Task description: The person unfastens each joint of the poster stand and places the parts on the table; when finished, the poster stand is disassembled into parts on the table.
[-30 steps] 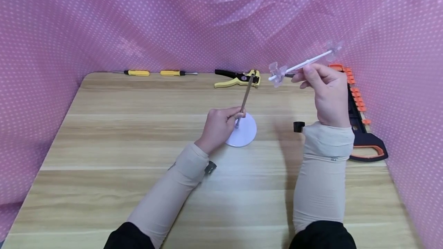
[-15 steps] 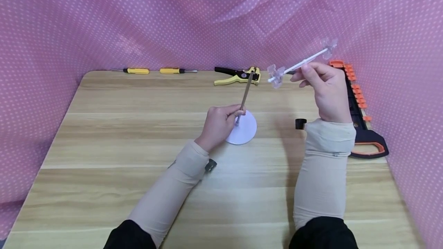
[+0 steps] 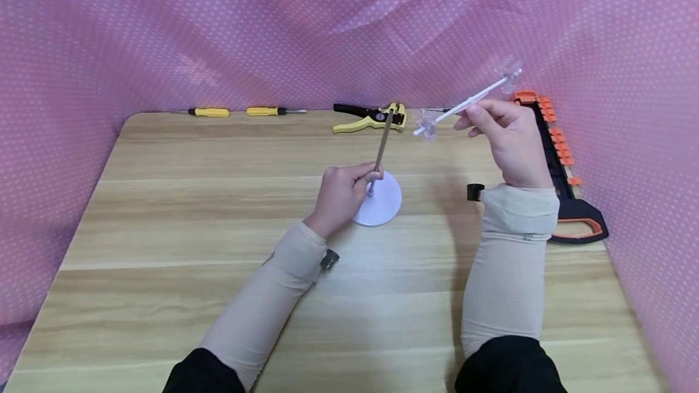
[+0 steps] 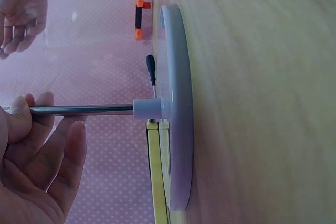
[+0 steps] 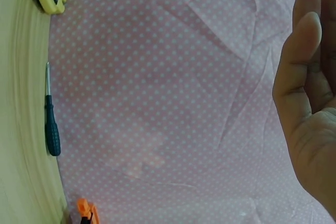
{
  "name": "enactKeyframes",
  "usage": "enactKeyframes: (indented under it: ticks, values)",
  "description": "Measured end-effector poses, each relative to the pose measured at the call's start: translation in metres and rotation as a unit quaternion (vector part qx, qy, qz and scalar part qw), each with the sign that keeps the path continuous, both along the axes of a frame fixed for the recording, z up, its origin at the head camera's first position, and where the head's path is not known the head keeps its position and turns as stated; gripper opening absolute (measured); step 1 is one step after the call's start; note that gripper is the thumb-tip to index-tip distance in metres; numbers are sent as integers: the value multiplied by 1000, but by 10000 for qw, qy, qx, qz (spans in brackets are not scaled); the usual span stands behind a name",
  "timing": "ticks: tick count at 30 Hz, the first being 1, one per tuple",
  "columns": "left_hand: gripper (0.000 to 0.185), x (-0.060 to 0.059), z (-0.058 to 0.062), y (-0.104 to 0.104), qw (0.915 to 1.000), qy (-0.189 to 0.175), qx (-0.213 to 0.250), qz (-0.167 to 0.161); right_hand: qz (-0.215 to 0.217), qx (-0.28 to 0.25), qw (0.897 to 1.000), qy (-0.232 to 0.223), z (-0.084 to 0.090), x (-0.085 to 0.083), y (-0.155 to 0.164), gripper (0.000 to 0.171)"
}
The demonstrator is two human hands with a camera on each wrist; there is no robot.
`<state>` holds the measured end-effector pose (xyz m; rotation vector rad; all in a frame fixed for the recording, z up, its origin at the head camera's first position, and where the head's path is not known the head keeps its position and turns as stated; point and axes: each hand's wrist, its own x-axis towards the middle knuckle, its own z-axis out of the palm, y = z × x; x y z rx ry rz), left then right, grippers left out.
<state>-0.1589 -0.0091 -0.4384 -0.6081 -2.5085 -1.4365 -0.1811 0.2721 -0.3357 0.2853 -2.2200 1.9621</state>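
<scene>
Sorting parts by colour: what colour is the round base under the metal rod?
White; the round base shows best in the head view, flat on the wooden table.

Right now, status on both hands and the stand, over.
Left hand grips metal rod upright on white round base. Right hand pinches white crossbar with clear clips, raised right of the rod top, not touching. Nothing between them.

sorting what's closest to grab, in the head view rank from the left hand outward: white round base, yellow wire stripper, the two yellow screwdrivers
From the left hand:
1. White round base, right beside the hand, on its right.
2. Yellow wire stripper, at the table's back edge, centre.
3. Nearer yellow screwdriver, back edge, left of centre.
4. Far yellow screwdriver, back left.
</scene>
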Motion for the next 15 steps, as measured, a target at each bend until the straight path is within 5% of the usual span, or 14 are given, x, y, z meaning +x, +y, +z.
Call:
enactKeyframes:
  ticks: [15]
  values:
    - [20, 0, -1, 0, 9999, 43, -135, 64, 46, 755, 9964, -378, -19, -13, 7, 24]
